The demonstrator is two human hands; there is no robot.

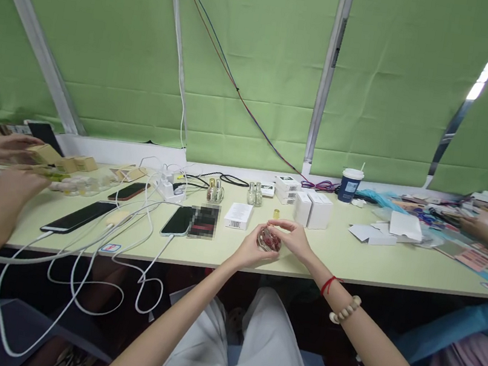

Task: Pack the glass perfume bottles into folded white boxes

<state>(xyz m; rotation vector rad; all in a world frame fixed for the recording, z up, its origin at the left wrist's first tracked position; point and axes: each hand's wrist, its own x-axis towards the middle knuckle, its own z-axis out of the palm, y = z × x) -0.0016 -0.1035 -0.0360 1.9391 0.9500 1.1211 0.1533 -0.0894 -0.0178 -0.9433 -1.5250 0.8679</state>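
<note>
A small rounded glass bottle [269,242] with dark red matter showing inside is held just over the table's front edge. My left hand [248,250] is wrapped round its left side. From the right, my right hand [294,237] reaches over, its fingers closed at the bottle's top; the fingers hide the neck. A small gold-yellow cap [276,213] stands on the table just beyond my hands. To the left lies a flat white box [238,215] with a barcode. Two upright white boxes [318,211] stand close behind my right hand.
Small glass bottles [215,191] and more bottles [254,194] stand farther back. Phones [178,221] and white cables [144,235] spread leftward. A lidded cup [350,185] stands behind right; opened white cartons [386,229] lie nearer. Other people's hands work at the left and right ends.
</note>
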